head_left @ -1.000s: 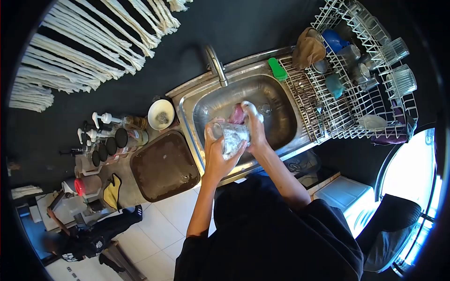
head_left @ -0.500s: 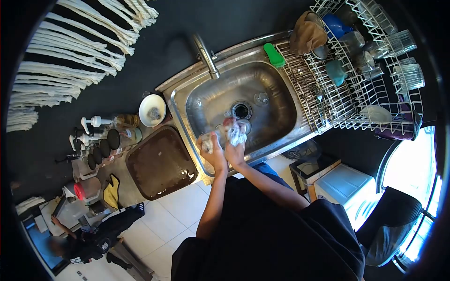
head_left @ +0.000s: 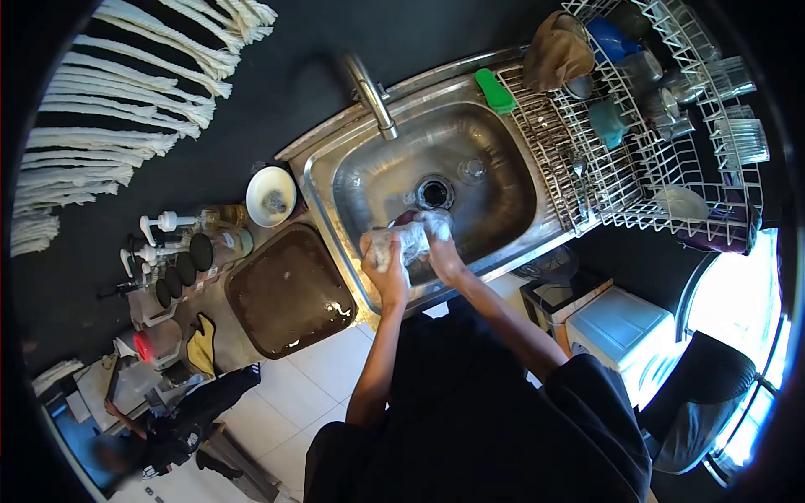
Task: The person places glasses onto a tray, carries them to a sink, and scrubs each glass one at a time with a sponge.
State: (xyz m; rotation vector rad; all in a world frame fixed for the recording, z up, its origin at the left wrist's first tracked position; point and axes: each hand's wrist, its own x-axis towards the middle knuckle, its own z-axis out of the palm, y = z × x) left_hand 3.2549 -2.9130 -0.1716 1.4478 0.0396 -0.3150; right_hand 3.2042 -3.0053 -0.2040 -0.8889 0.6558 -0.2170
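Note:
Over the near edge of the sink (head_left: 503,210), my left hand (head_left: 384,268) and my right hand (head_left: 443,243) are close together and covered in white suds. Both close around a foamy white mass (head_left: 409,241) that stretches between them. A dark reddish patch shows at its top edge; what lies beneath the lather I cannot make out. Just beyond my fingers is the drain (head_left: 435,193). A small clear round object (head_left: 472,171) rests on the basin floor right of it. The faucet (head_left: 369,96) leans over the far side, with no water stream visible.
Left of the basin are a brown tray (head_left: 289,293), a white bowl (head_left: 271,197) with a scouring pad, pump bottles (head_left: 180,222) and a yellow cloth (head_left: 201,344). A dish rack (head_left: 637,180) with glasses stands right, near a green brush (head_left: 495,90). Another person (head_left: 172,427) is at lower left.
My right hand has moved right and slightly nearer, and more of the foamy mass now shows stretched between my hands. The view has shifted slightly.

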